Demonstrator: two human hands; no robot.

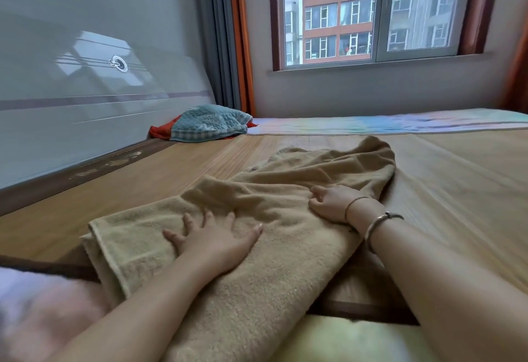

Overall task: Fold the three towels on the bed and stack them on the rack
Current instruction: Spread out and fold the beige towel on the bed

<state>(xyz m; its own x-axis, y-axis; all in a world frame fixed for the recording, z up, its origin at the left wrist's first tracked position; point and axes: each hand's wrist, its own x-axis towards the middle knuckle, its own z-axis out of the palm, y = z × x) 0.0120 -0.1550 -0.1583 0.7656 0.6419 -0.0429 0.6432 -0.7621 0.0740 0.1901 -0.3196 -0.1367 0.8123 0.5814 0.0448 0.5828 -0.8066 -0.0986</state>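
A large tan towel [285, 190] lies rumpled across the bamboo mat of the bed [457, 179], its near end hanging over the bed's front edge. My left hand [217, 239] presses flat on the towel's near left part with fingers spread. My right hand [331, 201] rests on the towel further right, its fingers curled into the cloth. A teal quilted towel [208, 123] lies bunched at the bed's far left by the headboard, on top of a red cloth [160, 131]. No rack is in view.
A glossy grey headboard [85, 90] runs along the left. Grey and orange curtains [228, 47] hang beside a window [371, 13] on the far wall. A pastel striped sheet [400, 123] covers the bed's far side.
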